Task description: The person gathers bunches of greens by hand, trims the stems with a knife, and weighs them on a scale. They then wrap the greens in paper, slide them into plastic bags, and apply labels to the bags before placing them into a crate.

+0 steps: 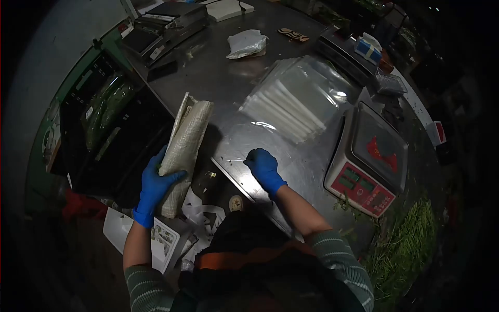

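The left hand (154,184) in a blue glove is gripping a long pale woven-wrapped bundle (186,140), which is leaning across the near left edge of the grey steel table (213,73). The right hand (264,166), also gloved, is resting on a flat clear plastic bag (236,143) just right of the bundle. Behind that bag a fanned stack of clear plastic bags (293,101) is lying, and to its right a white and red electronic scale (371,161) is sitting. A crumpled white plastic bag (246,44) is lying farther back. A black plastic crate (109,130) is standing left of the table.

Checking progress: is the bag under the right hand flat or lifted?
Flat: the clear bag lies spread on the table under the right hand.
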`<state>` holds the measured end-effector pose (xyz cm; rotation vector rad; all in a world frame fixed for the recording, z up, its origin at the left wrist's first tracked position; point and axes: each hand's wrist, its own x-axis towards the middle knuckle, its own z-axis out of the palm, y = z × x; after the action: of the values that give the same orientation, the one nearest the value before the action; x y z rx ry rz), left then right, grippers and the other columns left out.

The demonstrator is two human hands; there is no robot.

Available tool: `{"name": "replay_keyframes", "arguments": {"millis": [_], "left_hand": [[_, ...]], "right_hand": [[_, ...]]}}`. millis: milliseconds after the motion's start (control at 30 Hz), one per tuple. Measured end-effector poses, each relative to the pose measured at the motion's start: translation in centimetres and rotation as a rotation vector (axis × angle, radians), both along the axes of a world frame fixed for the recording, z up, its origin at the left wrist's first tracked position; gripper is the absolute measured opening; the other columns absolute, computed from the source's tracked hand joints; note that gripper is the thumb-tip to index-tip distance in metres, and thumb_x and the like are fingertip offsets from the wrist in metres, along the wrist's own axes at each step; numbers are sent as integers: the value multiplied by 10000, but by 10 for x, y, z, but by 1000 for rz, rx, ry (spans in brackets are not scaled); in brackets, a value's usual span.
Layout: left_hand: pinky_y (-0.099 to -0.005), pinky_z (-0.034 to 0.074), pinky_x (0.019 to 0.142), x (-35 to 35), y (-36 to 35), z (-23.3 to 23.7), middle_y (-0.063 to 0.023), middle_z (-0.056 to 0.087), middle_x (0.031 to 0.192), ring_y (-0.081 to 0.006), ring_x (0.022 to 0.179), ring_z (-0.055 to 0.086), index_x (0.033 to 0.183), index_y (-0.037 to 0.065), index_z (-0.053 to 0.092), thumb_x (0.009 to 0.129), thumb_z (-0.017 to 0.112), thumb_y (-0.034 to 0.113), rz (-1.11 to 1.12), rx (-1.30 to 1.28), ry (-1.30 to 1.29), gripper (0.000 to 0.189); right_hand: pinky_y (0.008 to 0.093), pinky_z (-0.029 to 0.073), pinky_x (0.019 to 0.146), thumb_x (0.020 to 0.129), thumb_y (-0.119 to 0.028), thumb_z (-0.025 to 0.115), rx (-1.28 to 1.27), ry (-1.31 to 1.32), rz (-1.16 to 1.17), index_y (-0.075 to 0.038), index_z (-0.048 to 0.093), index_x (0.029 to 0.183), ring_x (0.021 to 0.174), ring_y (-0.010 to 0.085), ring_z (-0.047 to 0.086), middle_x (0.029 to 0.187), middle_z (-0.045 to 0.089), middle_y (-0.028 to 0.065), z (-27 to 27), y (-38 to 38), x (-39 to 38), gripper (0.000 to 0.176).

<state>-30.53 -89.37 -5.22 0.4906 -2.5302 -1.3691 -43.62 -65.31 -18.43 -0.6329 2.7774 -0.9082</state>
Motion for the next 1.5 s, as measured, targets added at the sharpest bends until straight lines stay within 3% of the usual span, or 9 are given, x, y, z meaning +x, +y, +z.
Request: {"name": "replay_keyframes", "arguments": {"millis": [300, 500, 700, 933, 1133, 1200, 1300, 1433, 1500], "left_hand": [[-321, 421, 825, -8, -25, -10, -119, 526, 1017, -211, 930, 532, 1195, 38, 425, 560, 767, 173, -126, 144, -112, 733], [-306, 442, 772, -3, -3, -1, -109, 546, 931, -227, 855, 559, 1201, 107, 437, 566, 752, 257, -235, -109, -148, 724], [-327, 455, 717, -1, 43, 4, -106, 553, 952, -263, 819, 568, 1198, 171, 441, 595, 693, 373, -665, -501, -410, 684], [-327, 449, 651, -3, 70, 2, -104, 536, 816, -250, 716, 556, 1190, 155, 451, 601, 685, 389, -402, -495, -369, 676], [-330, 449, 632, -6, 91, 10, -106, 529, 820, -244, 710, 552, 1218, 138, 413, 642, 644, 406, -490, -573, -330, 676], [-331, 450, 632, -5, 94, 4, -106, 527, 818, -245, 708, 553, 1221, 136, 409, 648, 640, 405, -434, -561, -268, 674], [-330, 451, 643, -21, 95, 0, -111, 535, 822, -245, 732, 557, 1212, 132, 415, 651, 639, 410, -440, -565, -237, 665], [-341, 455, 667, -32, 92, -21, -143, 561, 858, -287, 770, 563, 1122, 91, 488, 647, 633, 372, -311, -428, -192, 570], [-351, 457, 685, -44, 81, -48, -178, 586, 858, -311, 774, 576, 1016, 47, 553, 634, 635, 346, -213, -186, -159, 492]], "right_hand": [[381, 431, 665, 750, -238, 524, 145, 64, -52, -115, 637, 802, 770, 293, 544, 820, 582, 105, 4, 31, -12, 175], [388, 433, 663, 740, -245, 524, 149, 48, -105, -90, 618, 798, 762, 304, 546, 827, 577, 116, 1, 25, -7, 190], [399, 427, 617, 759, -205, 521, -151, 257, -87, -68, 589, 774, 700, 308, 542, 752, 572, 114, 38, 33, -6, 153], [370, 437, 604, 736, -166, 539, -308, 438, 69, -81, 590, 812, 692, 288, 555, 756, 577, 100, 67, 31, -17, 124], [350, 444, 594, 725, -144, 545, -293, 500, 228, -93, 594, 812, 673, 272, 561, 747, 581, 96, 82, 11, -9, 112], [340, 441, 565, 720, -151, 551, -380, 487, 65, -104, 595, 814, 643, 263, 561, 718, 576, 91, 75, 3, -23, 114], [330, 448, 579, 742, -170, 547, -319, 542, 427, -84, 592, 814, 655, 253, 569, 730, 583, 92, 110, -20, 21, 121], [306, 450, 573, 739, -185, 587, -520, 478, 263, -75, 608, 831, 648, 244, 580, 742, 588, 111, 115, -28, 16, 145], [289, 452, 579, 726, -126, 600, -578, 434, 392, -69, 615, 854, 630, 230, 579, 722, 592, 97, 130, -15, 40, 141]]}}
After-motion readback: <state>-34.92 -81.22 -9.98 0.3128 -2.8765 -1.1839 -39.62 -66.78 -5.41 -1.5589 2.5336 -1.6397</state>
